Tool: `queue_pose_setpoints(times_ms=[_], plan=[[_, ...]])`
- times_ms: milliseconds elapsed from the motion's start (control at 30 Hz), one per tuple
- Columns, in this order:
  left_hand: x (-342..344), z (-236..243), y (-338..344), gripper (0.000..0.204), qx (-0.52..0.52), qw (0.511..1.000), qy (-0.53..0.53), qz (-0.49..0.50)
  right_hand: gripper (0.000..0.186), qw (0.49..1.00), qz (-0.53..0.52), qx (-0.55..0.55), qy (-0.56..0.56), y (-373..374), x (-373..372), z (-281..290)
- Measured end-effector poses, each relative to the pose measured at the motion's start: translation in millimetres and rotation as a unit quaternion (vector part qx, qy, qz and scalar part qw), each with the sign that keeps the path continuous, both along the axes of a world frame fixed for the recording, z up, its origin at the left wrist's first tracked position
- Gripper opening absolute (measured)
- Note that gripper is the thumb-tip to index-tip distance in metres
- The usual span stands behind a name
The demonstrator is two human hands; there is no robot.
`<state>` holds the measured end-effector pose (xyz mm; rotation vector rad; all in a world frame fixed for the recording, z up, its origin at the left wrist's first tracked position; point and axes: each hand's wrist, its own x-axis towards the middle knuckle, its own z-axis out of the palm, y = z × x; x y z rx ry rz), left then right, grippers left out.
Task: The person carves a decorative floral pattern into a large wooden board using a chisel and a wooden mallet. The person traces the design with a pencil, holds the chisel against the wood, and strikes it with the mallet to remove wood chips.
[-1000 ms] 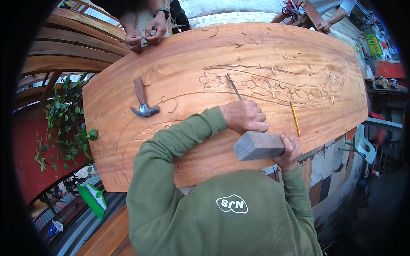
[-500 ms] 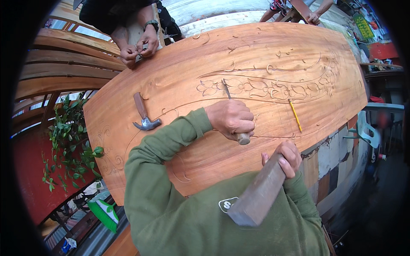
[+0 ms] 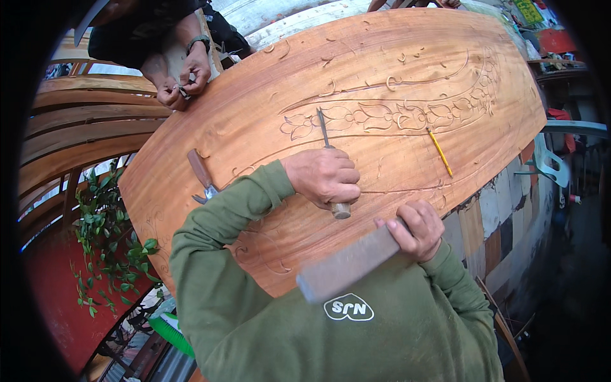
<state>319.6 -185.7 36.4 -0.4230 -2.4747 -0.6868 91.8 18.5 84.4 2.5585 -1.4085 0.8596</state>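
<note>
My left hand [image 3: 321,175] grips the wooden handle of a chisel [image 3: 326,132], its metal tip resting at the floral band of the carved wooden panel [image 3: 375,162]. Lower right, my right hand [image 3: 414,229] is closed on a long grey block [image 3: 349,261], held over my body below the chisel. A claw hammer [image 3: 201,167] lies left of my left arm, its head partly behind the sleeve. A yellow pencil [image 3: 440,153] lies on the panel to the right, below the carved band. Curled shavings are scattered along the upper part of the panel.
A co-worker's hands [image 3: 184,83] pinch something small past the upper-left edge; another person is partly visible at top right. Slatted wood [image 3: 92,114], a leafy plant [image 3: 108,235] and a green broom [image 3: 172,332] are at left, a pale plastic chair [image 3: 550,162] at right.
The grey block has swung down and round from beside the chisel to over my body. The chisel handle shows below my left fist. The view has shifted, and the panel sits higher in it.
</note>
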Motion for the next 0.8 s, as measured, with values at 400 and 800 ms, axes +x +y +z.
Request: queue_pose_setpoints(times_ms=[400,800], plan=[[3,3,-1,0.033,-0.029,0.997,-0.061,-0.025,0.051,0.999,0.012,-0.024,0.021,-10,-6,-19],[-8,9,1,0.026,-0.006,0.994,-0.108,0.001,0.05,1.0,-0.006,0.004,0.012,-5,-19,-21]])
